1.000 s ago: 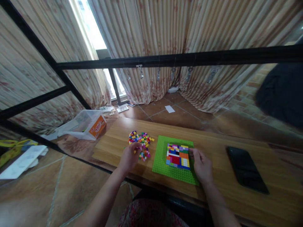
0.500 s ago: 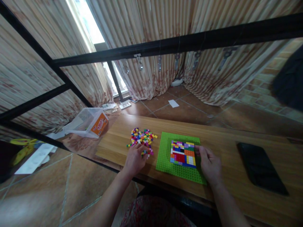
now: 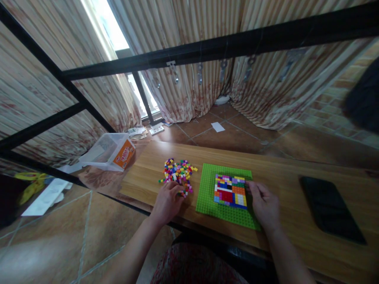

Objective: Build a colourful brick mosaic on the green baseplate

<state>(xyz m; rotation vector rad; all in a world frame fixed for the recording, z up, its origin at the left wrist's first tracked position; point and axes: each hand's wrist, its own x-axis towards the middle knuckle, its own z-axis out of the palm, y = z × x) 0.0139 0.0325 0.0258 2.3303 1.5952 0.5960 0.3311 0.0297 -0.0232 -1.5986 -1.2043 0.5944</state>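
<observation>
My left hand (image 3: 168, 201) reaches into the near side of a heap of small colourful toy bricks (image 3: 177, 169). Its fingers are curled down and closed together, and whatever lies between the tips is hidden. A green studded baseplate (image 3: 205, 201) lies right of the heap. On it sits a rectangle of joined multicoloured bricks (image 3: 226, 196), with red, orange, white, yellow and blue parts. My right hand (image 3: 265, 205) rests over the baseplate's right side, fingers bent and closed, tips at the upper right edge of the brick rectangle. Anything inside that pinch cannot be made out.
A black phone (image 3: 331, 209) lies on the wooden table (image 3: 142, 169) at the right. Past the table's left end stands a clear plastic box (image 3: 103, 152) with an orange label. A black metal rail (image 3: 189, 51) crosses before the curtains. Papers lie on the tiled floor.
Both hands stay nearly where they were, the left still at the heap and the right at the brick rectangle. The whole view has shifted slightly.
</observation>
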